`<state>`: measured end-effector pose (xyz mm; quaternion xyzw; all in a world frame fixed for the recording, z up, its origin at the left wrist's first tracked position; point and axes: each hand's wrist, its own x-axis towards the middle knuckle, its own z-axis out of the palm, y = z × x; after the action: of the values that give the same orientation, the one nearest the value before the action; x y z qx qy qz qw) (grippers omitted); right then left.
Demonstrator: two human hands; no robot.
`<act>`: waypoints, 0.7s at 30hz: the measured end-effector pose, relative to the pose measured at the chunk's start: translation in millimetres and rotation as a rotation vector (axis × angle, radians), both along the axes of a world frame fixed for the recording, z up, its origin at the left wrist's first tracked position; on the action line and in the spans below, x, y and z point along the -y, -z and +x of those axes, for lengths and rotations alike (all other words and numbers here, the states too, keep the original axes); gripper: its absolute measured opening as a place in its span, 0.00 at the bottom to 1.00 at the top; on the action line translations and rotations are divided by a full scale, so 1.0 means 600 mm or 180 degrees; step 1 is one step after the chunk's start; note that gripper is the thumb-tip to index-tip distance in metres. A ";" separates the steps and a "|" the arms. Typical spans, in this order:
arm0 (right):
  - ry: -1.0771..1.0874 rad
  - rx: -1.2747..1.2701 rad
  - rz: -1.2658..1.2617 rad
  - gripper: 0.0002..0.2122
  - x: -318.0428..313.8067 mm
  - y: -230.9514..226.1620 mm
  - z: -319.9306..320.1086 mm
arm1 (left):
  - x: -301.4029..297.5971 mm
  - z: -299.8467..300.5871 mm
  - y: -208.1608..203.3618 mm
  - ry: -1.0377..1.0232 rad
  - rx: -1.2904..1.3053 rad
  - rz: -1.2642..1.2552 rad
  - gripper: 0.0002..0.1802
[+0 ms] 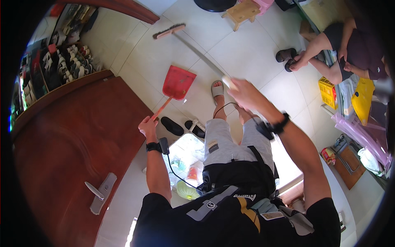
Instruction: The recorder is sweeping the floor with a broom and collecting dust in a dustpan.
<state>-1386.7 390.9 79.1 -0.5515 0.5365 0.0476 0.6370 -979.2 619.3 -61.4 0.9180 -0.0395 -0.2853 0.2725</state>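
Note:
My left hand point(147, 126) is closed round the orange handle of a red dustpan point(178, 82), whose pan lies at the tiled floor in front of me. A few small bits show in the pan, and a small pale scrap point(184, 101) is beside its edge. In my right hand point(246, 95) is the handle of a broom point(201, 56). Its pole slants away to the far left, ending in a wide pink-brown head with dark bristles, apart from the dustpan. My right hand is slightly blurred.
A brown wooden door point(78, 144) stands at left, beside shelves of shoes point(70, 61). Dark slippers point(172, 126) lie near my feet. A wooden stool point(240, 14) is at the far side. A seated person point(349, 49) is at right, near a yellow crate point(327, 92).

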 end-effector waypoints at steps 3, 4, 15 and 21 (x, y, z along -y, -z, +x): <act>-0.0443 -0.0405 -0.0532 0.12 0.080 0.081 0.095 | -0.030 0.013 0.023 -0.0651 -0.0131 -0.0279 0.14; -0.0467 -0.0415 -0.0538 0.12 0.096 0.096 0.118 | -0.027 0.008 0.032 -0.0847 -0.0113 -0.0266 0.13; -0.2132 -0.0725 -0.0700 0.08 -0.118 0.040 0.056 | -0.011 0.062 0.071 -0.0881 0.0188 -0.0018 0.11; 0.0060 -0.0330 0.1435 0.19 -0.135 -0.123 -0.094 | -0.028 0.061 0.050 -0.0485 -0.0085 0.0294 0.14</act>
<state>-1443.1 472.0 152.6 -0.3871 0.5494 0.1885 0.7161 -942.8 635.9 -91.2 0.9261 0.0472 -0.2775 0.2513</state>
